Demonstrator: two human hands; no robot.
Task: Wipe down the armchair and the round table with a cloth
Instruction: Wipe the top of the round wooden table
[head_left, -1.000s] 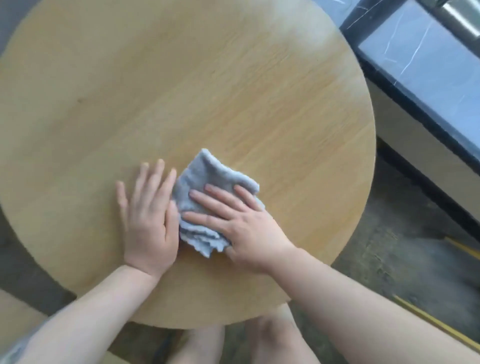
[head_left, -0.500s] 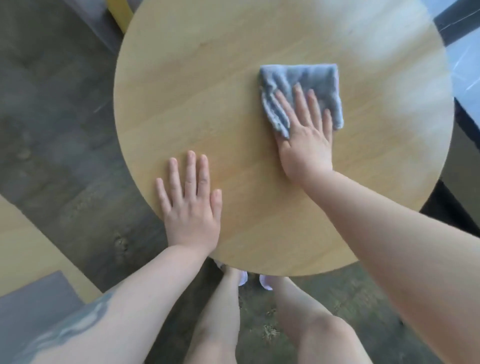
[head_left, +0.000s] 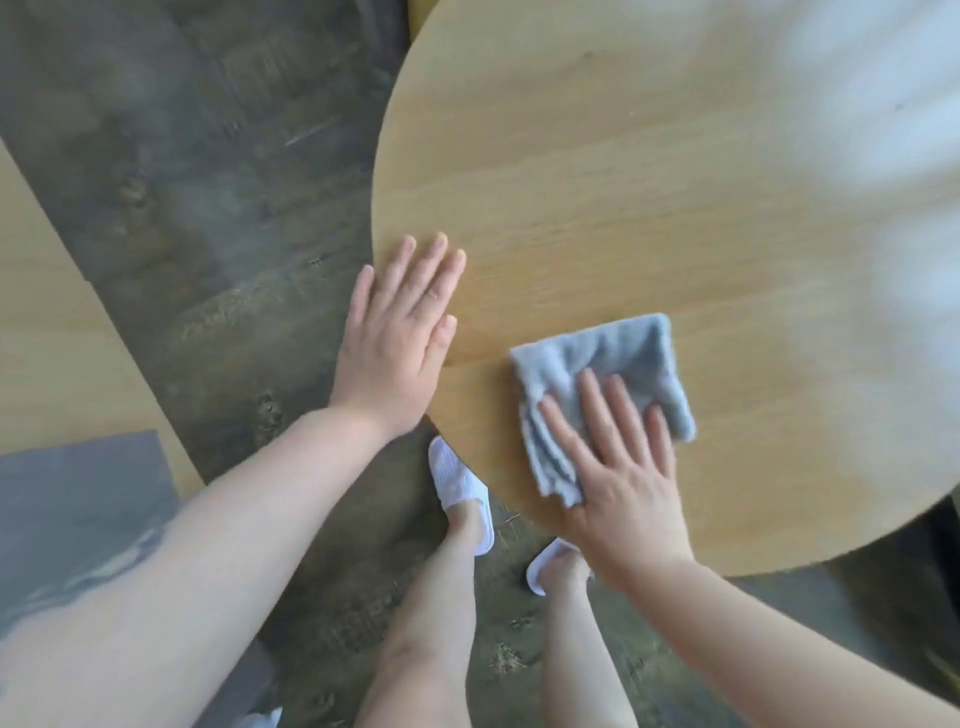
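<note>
the round light-wood table (head_left: 649, 182) fills most of the view, its top bare apart from the cloth and the two hands. it appears to be mid-wipe: no dust, streaks or wet marks can be made out on the grain, and the far right part is washed out by glare, so how much of the top is already clean cannot be told. the armchair the task also names is not clearly in sight, so whether it is done or still to do cannot be judged from here. beside the table lies a dark mottled floor (head_left: 208, 182), and a pale wooden panel (head_left: 47, 312) runs along the left edge.

the person's right hand (head_left: 618, 483) lies flat with fingers straight and slightly spread, pressing down on the cloth near the table's near edge. the left hand (head_left: 395, 332) is also flat, fingers straight and close together, resting on the table's left rim as a brace and holding nothing.

the folded grey-blue terry cloth (head_left: 623, 353) sits on the tabletop under the right fingers, well apart from the left hand. below the table edge are two white slippers (head_left: 462, 483).
</note>
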